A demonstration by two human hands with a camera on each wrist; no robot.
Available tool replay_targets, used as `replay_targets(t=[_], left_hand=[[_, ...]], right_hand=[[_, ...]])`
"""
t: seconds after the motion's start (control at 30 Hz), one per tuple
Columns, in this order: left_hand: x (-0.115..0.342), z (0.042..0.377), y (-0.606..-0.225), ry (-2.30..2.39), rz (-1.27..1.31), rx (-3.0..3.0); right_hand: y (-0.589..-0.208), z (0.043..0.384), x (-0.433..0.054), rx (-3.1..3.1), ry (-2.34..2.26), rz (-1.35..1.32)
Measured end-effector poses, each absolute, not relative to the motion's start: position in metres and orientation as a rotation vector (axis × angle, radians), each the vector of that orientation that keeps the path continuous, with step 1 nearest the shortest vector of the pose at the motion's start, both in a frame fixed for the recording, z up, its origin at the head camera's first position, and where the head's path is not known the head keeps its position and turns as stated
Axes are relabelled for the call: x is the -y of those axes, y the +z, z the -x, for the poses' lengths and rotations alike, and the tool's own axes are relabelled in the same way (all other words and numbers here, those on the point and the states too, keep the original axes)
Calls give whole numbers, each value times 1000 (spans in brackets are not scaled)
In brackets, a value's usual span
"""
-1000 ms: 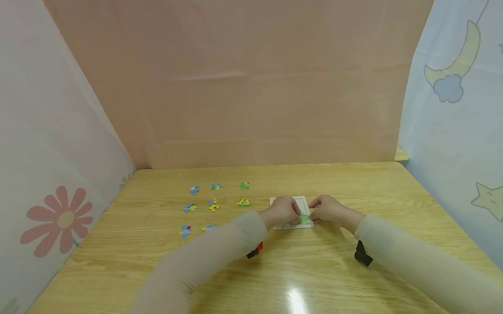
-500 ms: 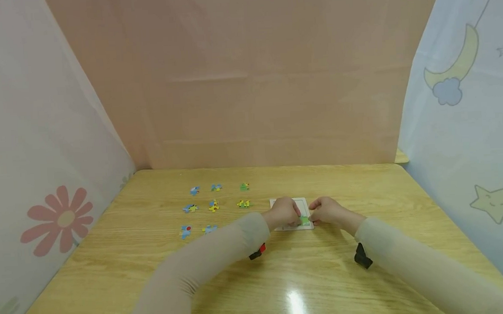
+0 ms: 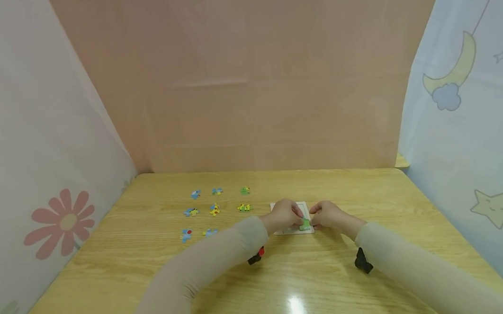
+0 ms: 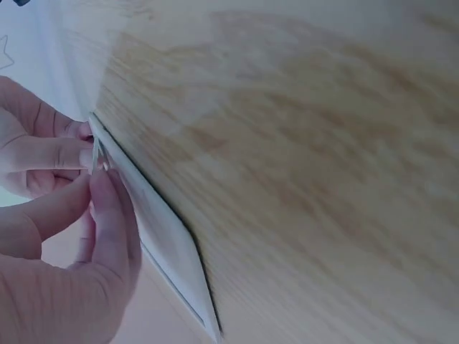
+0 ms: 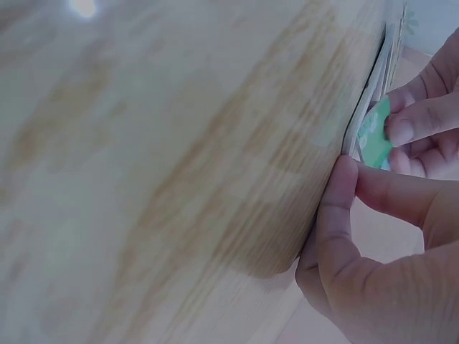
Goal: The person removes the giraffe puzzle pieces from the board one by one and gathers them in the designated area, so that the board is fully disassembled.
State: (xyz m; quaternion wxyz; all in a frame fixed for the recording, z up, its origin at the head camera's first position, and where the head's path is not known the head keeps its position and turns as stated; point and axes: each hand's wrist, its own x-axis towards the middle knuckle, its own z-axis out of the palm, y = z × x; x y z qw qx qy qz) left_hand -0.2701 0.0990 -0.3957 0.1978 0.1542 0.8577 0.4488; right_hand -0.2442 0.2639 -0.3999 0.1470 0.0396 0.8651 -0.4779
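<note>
A shallow white puzzle tray (image 3: 304,208) lies on the table between both hands. My left hand (image 3: 285,213) reaches over it and pinches a green puzzle piece (image 3: 305,225) between thumb and fingers, above the tray's near right corner. Seen from the right wrist, the green piece (image 5: 374,135) is tilted up against the tray's edge. At that same corner my right hand (image 3: 329,215) pinches the rim of the tray (image 5: 353,132) with thumb and forefinger. The left wrist view shows the fingertips of both hands close together, with the piece edge-on and mostly hidden.
Several loose puzzle pieces (image 3: 214,209) in blue, yellow and green lie in rough rows left of the tray. The left sleeve (image 3: 222,246) passes close to the nearest blue piece (image 3: 210,232). A tan curtain (image 3: 249,105) stands behind the table (image 3: 338,181).
The head view has tilted up a little, so everything sits slightly lower in it. Both hands stay at the tray corner; the green piece shows a bit more beside the left fingertips.
</note>
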Motion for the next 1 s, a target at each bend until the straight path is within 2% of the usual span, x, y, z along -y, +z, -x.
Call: replay_targets(t=[0.27, 0.5, 1.0], left_hand=[[-82, 270, -386, 1391, -504, -2215], [-53, 271, -373, 1451, -439, -2248], [7, 274, -358, 1367, -482, -2418]], right_hand=[[-399, 239, -263, -2501, -1364, -72], [-398, 239, -261, -2524, -1359, -116], [-399, 238, -264, -2528, -1370, -108]])
